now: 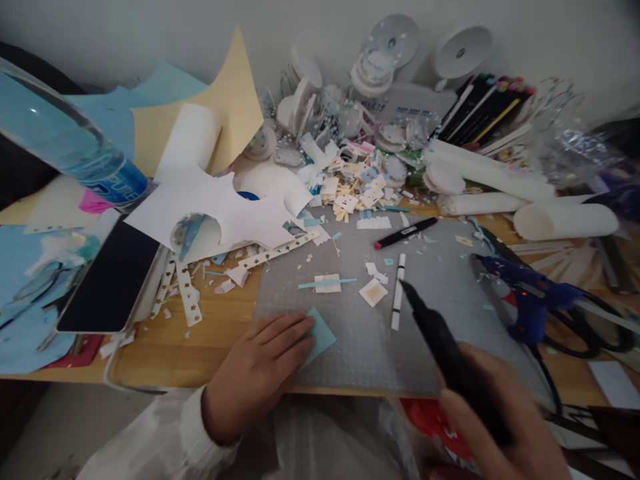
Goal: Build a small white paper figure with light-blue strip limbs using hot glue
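The blue paper lies at lower middle of the frame on the grey mat, near its front edge. To its right the mat is bare as far as the white marker. One corner points right; the left part is covered, so its long axis cannot be told. Over that part lies the left hand, palm down, fingers stretched and together, pressing without visible grip.

At lower right, the right hand is curled firmly round a black tool; its long axis slants toward upper left, narrow tip appearing just beside the marker.

Above the paper, a blue strip crosses a small white card, running nearly sideways. A heap of paper scraps crowds the mat's far edge at upper middle; a glue gun borders the right.
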